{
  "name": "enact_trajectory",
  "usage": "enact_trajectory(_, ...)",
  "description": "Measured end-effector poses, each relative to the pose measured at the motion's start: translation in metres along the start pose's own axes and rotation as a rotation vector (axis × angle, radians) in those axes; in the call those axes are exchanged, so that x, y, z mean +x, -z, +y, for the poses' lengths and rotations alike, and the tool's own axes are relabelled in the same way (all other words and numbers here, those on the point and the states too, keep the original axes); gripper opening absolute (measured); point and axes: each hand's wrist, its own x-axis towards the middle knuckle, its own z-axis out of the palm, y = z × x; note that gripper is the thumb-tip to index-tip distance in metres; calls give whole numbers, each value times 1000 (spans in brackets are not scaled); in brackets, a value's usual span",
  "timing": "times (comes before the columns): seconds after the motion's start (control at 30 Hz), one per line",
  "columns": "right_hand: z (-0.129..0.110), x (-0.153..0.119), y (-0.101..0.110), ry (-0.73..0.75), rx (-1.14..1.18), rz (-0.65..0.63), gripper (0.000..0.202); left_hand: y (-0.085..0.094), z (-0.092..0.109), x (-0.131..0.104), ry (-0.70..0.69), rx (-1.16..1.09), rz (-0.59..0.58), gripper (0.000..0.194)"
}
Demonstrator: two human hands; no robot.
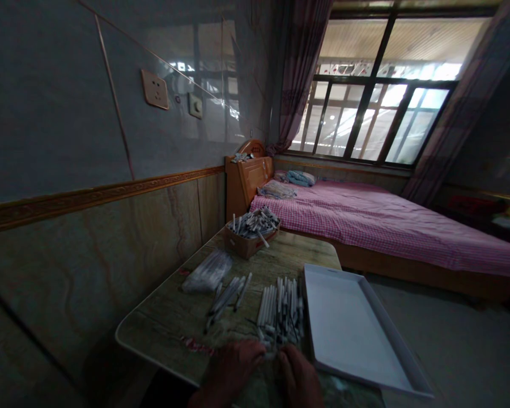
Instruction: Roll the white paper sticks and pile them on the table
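Observation:
My left hand (238, 365) is at the table's near edge, its fingers closed together. Opposite it, my right hand (298, 375) is closed too, thumb and fingers pressed together. A small pale piece shows blurred between the fingertips; what each hand grips, I cannot make out. Just beyond them lies a pile of slim white and grey pen-like sticks (281, 306), roughly side by side and pointing away from me. To the left is a looser bunch of similar sticks (227, 297). A cardboard box (243, 246) heaped with more of them stands at the table's far end.
A clear plastic bag (208, 271) lies left of the loose bunch. On the right, a shallow white tray (348, 323) reaches past the edge of the table (161, 317). A tiled wall (153, 238) runs along the left; a bed (357, 209) stands beyond the table.

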Motion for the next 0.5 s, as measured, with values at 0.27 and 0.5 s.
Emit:
enact_trajectory(0.27,-5,0,4,-6,68,17,32,6,5,1,18,43,-100,18)
enact_trajectory(0.5,-4,-2,3,1,-24,-6,35,12,11,2,2,70,-135,20)
